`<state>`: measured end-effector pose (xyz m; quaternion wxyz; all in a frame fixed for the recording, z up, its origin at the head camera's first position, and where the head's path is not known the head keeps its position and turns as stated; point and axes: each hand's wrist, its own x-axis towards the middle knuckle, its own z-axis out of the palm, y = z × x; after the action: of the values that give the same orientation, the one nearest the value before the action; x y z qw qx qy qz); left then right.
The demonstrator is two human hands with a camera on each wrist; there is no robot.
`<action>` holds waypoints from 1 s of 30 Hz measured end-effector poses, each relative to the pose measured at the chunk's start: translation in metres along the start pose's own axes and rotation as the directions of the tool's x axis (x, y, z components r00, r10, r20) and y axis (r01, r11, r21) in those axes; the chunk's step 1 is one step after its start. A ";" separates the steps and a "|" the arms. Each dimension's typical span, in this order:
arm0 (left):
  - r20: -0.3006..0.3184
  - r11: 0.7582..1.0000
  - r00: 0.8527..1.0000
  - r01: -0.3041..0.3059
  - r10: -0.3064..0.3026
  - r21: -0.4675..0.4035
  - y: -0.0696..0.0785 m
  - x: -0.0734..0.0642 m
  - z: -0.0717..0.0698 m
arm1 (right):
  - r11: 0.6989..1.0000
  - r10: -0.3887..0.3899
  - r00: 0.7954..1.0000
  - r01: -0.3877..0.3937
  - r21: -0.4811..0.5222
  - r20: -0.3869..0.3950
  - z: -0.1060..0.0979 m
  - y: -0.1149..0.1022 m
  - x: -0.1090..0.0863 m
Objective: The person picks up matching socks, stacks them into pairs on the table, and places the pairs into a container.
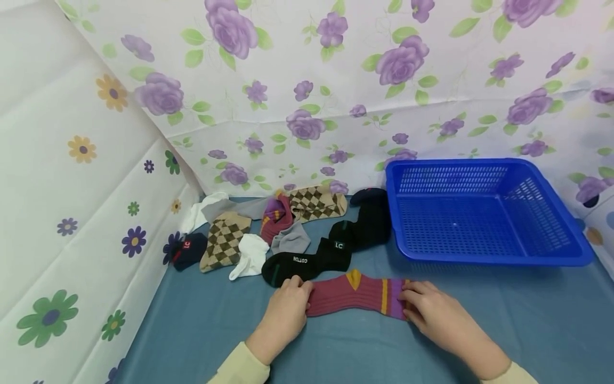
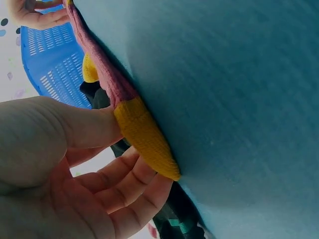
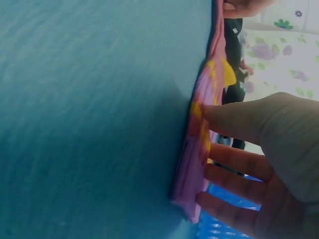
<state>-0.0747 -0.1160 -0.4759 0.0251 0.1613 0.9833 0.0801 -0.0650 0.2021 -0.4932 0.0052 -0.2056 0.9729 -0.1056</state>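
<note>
A maroon sock [image 1: 336, 296] with a mustard heel and purple-and-mustard bands lies stretched sideways on the blue cloth. At its toe end, my left hand [image 1: 287, 309] holds it; the left wrist view shows the mustard toe [image 2: 144, 137] between thumb and fingers. My right hand [image 1: 438, 317] pinches the banded cuff end, and in the right wrist view the purple cuff [image 3: 188, 172] runs under the thumb and fingertips. Just beyond the sock lies a black sock [image 1: 292, 268] lettered "COTTON", near the left fingers.
Behind, loose socks lie in a heap: argyle [image 1: 225, 240], white [image 1: 251, 253], grey [image 1: 291, 238], navy [image 1: 189, 250], black [image 1: 374, 221] and another maroon one [image 1: 277, 221]. A blue plastic basket [image 1: 494, 258] stands at the back right against the flowered sheet [image 1: 307, 69].
</note>
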 end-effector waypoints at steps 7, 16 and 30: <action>-0.030 1.000 0.999 -0.029 0.029 0.003 0.002 -0.001 -0.015 | 0.999 -0.043 0.998 0.044 0.006 -0.055 -0.013 -0.008 0.006; -0.232 0.998 0.972 -0.052 0.045 -0.024 -0.010 0.011 -0.042 | 0.994 -0.109 0.967 0.111 -0.005 -0.229 -0.049 -0.027 0.011; -0.308 0.976 0.930 0.159 -0.199 -0.149 -0.054 0.074 -0.059 | 0.998 -0.047 0.880 0.060 0.013 -0.473 -0.071 -0.031 0.037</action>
<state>-0.1666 -0.1518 -0.4289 -0.1183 0.0537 0.9781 0.1624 -0.0906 0.1740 -0.4156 -0.2322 -0.2003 0.9373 -0.1657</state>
